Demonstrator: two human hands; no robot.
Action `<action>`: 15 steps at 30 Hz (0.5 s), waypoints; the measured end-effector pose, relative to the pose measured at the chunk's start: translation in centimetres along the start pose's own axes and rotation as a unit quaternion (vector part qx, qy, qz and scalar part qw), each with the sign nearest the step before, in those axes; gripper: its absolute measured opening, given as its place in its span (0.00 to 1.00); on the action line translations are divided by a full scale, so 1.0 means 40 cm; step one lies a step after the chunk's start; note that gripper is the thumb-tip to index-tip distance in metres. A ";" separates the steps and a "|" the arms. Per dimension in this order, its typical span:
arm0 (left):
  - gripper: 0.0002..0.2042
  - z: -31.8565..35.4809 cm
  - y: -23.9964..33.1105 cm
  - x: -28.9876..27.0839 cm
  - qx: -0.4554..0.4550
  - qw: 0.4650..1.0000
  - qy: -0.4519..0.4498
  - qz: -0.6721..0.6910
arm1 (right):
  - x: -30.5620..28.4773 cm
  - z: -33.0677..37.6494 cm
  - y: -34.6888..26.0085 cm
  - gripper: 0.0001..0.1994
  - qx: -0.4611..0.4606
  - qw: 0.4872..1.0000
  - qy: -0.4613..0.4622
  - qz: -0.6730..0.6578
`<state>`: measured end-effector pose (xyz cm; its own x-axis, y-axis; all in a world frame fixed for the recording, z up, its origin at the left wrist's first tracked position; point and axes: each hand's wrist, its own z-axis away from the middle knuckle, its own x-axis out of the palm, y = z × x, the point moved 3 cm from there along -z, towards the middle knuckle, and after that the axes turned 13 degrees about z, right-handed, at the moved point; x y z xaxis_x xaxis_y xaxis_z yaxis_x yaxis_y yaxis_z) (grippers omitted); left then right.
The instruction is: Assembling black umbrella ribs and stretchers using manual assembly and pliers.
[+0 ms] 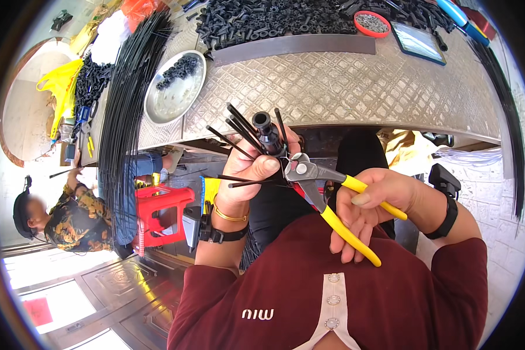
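Note:
My left hand (248, 175) is closed around a black tubular fitting (267, 133), its open ring end pointing up and away from me. Several thin black rods (230, 143) fan out from the same grip, some past the thumb. In my right hand (385, 195) are pliers (351, 236) with yellow handles, which stand spread apart. The thumb lies over the upper handle and the fingers are by the lower one. The steel jaws reach the fitting's lower end beside my left fingers; exactly what lies between them is hidden.
Ahead is a patterned table (332, 87) with a grey strip (297, 46), a pile of black parts (256, 20), a red dish (372, 23) and a metal bowl (172, 105). Long black rods (128, 111) overhang its left side. Further left are a red stool (157, 219) and another person (79, 219).

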<state>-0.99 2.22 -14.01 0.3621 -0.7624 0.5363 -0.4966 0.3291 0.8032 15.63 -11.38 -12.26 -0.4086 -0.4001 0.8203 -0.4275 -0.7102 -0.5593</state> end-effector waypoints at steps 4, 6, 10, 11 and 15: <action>0.21 0.006 -0.001 0.004 0.008 1.000 0.004 -0.009 | -0.011 -0.004 0.008 0.12 0.012 1.000 0.009 0.016; 0.20 0.007 0.001 0.006 0.008 1.000 -0.004 -0.007 | -0.017 -0.005 0.015 0.12 0.008 1.000 0.007 0.010; 0.20 0.007 0.001 0.011 0.011 1.000 -0.007 -0.003 | -0.003 -0.005 0.009 0.10 0.011 0.999 0.028 0.025; 0.20 0.008 0.003 0.015 -0.007 1.000 0.000 0.012 | -0.003 -0.003 0.010 0.10 0.011 0.999 0.028 0.026; 0.21 0.015 0.001 0.012 -0.019 1.000 0.001 0.021 | -0.017 -0.003 0.024 0.10 -0.003 0.999 0.026 0.023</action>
<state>-1.32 1.52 -13.88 0.3430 -0.7470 0.5695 -0.4813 0.3808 0.7895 15.38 -11.72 -13.36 -0.4688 -0.4015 0.7868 -0.4123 -0.6883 -0.5969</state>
